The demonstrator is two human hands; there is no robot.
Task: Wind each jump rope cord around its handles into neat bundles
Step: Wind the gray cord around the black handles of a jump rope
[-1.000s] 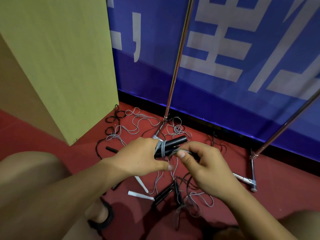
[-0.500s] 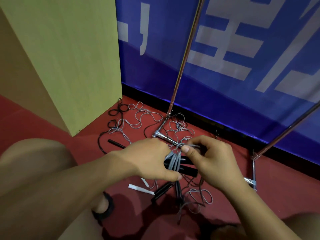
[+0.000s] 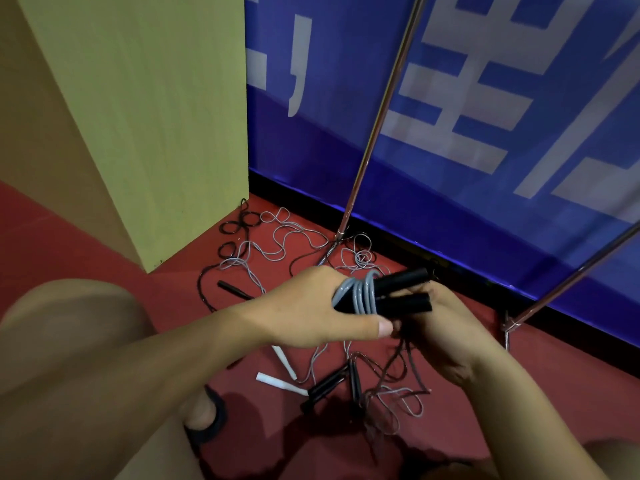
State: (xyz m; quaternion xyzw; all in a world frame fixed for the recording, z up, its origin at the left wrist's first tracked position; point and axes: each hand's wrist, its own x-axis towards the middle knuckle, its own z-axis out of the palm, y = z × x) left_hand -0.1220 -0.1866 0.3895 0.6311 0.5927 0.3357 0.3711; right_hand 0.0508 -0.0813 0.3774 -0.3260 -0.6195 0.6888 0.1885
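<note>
Centre frame: left hand [image 3: 304,313] grips paired black handles [image 3: 403,292], long axis pointing right; right hand [image 3: 440,327] curls beneath, guiding grey cord [image 3: 360,294], grip partly hidden.

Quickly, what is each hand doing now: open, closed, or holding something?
Left hand: holds the black handles wrapped in grey cord.
Right hand: fingers hidden behind the handles; cannot be told.

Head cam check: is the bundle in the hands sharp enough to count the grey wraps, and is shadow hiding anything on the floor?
Head view: grey cord on the black handles shows distinct wraps, slightly soft; the cords near the bottom edge sink into shadow; wide-angle bends the metal poles.
</note>
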